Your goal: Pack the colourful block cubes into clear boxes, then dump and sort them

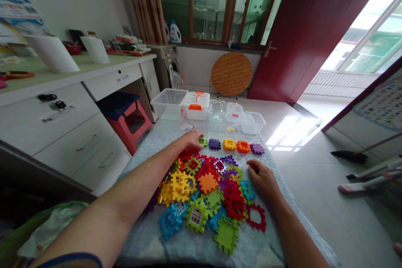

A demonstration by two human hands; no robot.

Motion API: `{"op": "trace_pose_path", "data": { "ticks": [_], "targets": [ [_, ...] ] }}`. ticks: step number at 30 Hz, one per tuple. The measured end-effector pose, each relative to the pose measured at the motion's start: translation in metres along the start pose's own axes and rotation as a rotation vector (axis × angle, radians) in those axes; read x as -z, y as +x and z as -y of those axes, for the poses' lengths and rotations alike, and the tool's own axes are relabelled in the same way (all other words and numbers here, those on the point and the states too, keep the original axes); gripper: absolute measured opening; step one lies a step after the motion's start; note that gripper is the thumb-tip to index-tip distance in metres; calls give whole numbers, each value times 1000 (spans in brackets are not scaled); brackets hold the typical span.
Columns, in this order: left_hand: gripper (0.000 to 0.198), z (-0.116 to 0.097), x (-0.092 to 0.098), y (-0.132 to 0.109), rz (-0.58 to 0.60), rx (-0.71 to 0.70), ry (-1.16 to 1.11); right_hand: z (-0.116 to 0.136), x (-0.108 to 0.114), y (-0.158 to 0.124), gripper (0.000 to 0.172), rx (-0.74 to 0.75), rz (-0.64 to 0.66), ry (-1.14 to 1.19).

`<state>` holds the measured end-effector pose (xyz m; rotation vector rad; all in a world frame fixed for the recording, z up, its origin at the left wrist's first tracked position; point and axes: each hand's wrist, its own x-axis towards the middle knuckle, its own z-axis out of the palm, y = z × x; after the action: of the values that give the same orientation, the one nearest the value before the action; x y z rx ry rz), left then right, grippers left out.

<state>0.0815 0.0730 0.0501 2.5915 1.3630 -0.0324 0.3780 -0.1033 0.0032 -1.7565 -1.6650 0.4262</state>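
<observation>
My left hand (192, 139) reaches across to the left end of a row of plastic building blocks, its fingers closed on a green block (203, 142). To the right in that row sit a dark purple block (215, 144), a yellow block (229, 145), an orange block (243, 147) and a purple block (257, 149). My right hand (261, 174) rests on the cloth by the pile's right side, fingers loosely bent and a little apart, with nothing seen in them. Between my arms lies a heap of loose notched pieces, among them an orange square (207, 183) and a red frame (256, 217).
Along the far edge of the cloth-covered table (144, 234) stand a clear bin (169, 102), a lidded box with orange latches (197, 106) and several smaller clear containers (217, 110). A pink stool (135, 121) and a white desk (91, 146) are at left.
</observation>
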Motion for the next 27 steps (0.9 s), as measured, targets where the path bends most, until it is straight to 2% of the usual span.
{"op": "trace_pose_path", "data": {
  "ticks": [6,11,18,23,27],
  "targets": [
    [51,0,-3,1,-17,39,16,-2,-1,0,31,-6,-3,6],
    [47,0,-4,3,-9,32,30,-1,-1,-1,31,-11,3,1],
    [53,2,7,5,24,-30,24,1,0,-1,31,-17,7,16],
    [50,5,10,4,92,-48,-6,-2,-1,0,32,-17,6,17],
    [67,5,14,1,105,-42,-52,-3,-1,0,33,-17,13,11]
  ]
}}
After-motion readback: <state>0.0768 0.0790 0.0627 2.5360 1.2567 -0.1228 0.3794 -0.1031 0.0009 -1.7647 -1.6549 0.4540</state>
